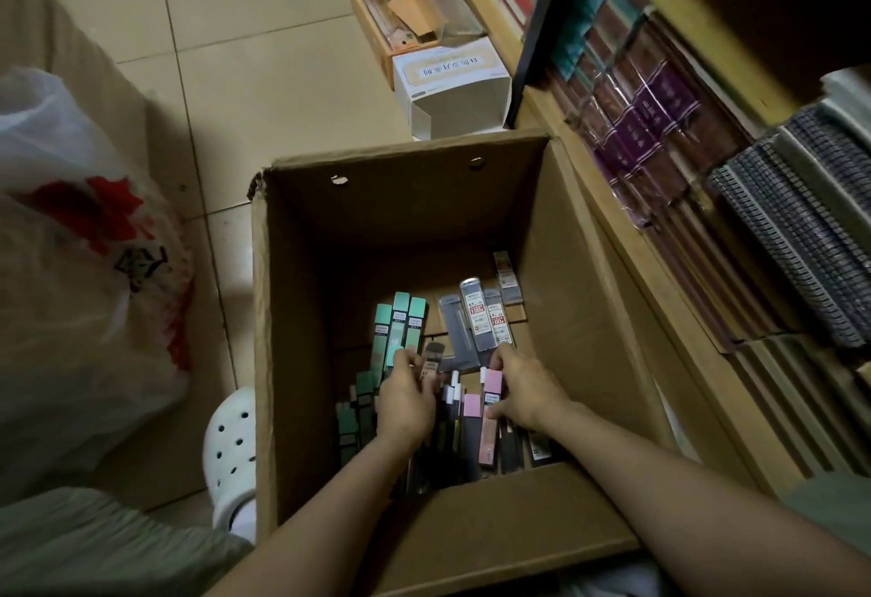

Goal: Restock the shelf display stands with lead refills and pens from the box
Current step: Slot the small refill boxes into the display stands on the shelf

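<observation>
Box (301, 313) floor: three mint refills (400, 328), two pink cases (490, 412). Left hand (405, 401) pinches a grey case (431, 361); right hand (525, 391) grips one pink. Others hidden under forearms.

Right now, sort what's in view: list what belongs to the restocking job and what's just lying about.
Belongs to the job:
cardboard box
green refill cases
grey refill cases
pink refill cases
left hand and right hand, both in the box

Just lying about:
plastic bag
white shoe
small white box
spiral notebooks
</observation>
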The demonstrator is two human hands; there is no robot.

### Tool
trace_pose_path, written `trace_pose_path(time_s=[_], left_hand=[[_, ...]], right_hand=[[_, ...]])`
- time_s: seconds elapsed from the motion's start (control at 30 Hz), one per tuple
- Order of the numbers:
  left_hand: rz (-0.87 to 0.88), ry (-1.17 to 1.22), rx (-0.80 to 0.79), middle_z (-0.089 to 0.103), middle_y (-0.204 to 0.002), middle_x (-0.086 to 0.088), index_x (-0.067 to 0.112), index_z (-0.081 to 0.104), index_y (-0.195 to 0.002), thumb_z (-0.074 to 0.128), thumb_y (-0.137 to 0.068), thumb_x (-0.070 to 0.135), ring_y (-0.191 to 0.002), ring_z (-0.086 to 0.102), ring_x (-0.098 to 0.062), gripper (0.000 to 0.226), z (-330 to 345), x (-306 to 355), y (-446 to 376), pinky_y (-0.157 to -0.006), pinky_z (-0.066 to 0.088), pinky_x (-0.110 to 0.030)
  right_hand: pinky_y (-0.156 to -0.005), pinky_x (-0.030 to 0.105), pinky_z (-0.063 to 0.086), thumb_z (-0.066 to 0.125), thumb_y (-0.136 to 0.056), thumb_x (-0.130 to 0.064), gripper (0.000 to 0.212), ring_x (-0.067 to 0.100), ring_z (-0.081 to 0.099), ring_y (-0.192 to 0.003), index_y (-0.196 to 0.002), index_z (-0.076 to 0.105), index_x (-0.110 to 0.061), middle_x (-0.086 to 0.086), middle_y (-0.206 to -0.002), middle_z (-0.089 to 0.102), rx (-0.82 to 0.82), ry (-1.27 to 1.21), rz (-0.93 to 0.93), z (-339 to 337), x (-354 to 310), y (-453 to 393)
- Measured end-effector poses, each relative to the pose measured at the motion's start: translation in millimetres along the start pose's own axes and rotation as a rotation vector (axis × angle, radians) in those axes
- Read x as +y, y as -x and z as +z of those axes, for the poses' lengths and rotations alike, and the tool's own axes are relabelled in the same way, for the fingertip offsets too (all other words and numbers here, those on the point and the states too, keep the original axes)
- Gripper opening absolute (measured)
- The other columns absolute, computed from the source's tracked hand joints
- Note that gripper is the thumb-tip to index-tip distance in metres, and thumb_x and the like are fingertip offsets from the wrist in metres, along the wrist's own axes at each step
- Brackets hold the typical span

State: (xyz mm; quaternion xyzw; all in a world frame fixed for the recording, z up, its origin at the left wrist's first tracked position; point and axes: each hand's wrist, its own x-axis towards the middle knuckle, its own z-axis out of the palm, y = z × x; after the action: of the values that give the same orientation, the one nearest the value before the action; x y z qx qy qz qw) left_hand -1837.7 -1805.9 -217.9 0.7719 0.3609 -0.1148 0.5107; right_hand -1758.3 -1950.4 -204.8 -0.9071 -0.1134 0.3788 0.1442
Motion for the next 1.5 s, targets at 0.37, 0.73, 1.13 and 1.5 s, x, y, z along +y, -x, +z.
trace_pose_path(time_s=[0.37,0.73,1.13,1.5], left_hand=[[-0.130,0.388,-0.318,0.063,-0.121,-0.009,0.016,0.042,-0.135,0.057,-0.095,0.033,-0.097,0.066,-0.019,0.046,-1.4,8.9,6.1,-0.068,0.054,-0.028],[-0.287,0.537,-0.061,0.065,-0.113,-0.010,0.015,0.053,-0.122,0.058,-0.096,0.020,-0.102,0.065,-0.027,0.027,-7.3,9.4,-16.6,-0.090,0.054,-0.051],[-0.315,0.678,0.098,0.070,-0.102,-0.008,0.016,0.060,-0.112,0.064,-0.092,0.021,-0.093,0.069,-0.025,0.020,-0.9,5.9,-36.4,-0.075,0.059,-0.041],[-0.088,0.569,-0.017,0.066,-0.106,-0.007,0.016,0.055,-0.117,0.063,-0.092,0.018,-0.096,0.066,-0.023,0.026,-33.0,72.9,-30.6,-0.073,0.058,-0.037]], right_hand=[[-0.060,0.035,0.056,0.066,-0.088,-0.001,0.030,0.022,0.069,-0.074,-0.096,0.054,-0.026,0.009,-0.086,0.070,0.089,-0.675,-0.041,-19.2,-26.4,-2.0],[-0.071,0.026,0.056,0.071,-0.087,-0.024,0.037,0.015,0.063,-0.085,-0.121,0.058,-0.014,0.001,-0.096,0.062,0.280,-0.256,-0.052,-2.8,-29.0,-37.5],[-0.078,0.037,0.053,0.065,-0.087,-0.027,0.050,0.029,0.063,-0.099,-0.129,0.043,-0.010,0.012,-0.117,0.058,0.291,0.283,-0.115,4.9,-57.2,-60.3],[-0.064,0.017,0.045,0.065,-0.088,-0.005,0.078,0.009,0.060,-0.071,-0.150,0.027,-0.034,-0.002,-0.084,0.060,0.304,-0.328,-0.175,-81.0,-66.8,7.8]])
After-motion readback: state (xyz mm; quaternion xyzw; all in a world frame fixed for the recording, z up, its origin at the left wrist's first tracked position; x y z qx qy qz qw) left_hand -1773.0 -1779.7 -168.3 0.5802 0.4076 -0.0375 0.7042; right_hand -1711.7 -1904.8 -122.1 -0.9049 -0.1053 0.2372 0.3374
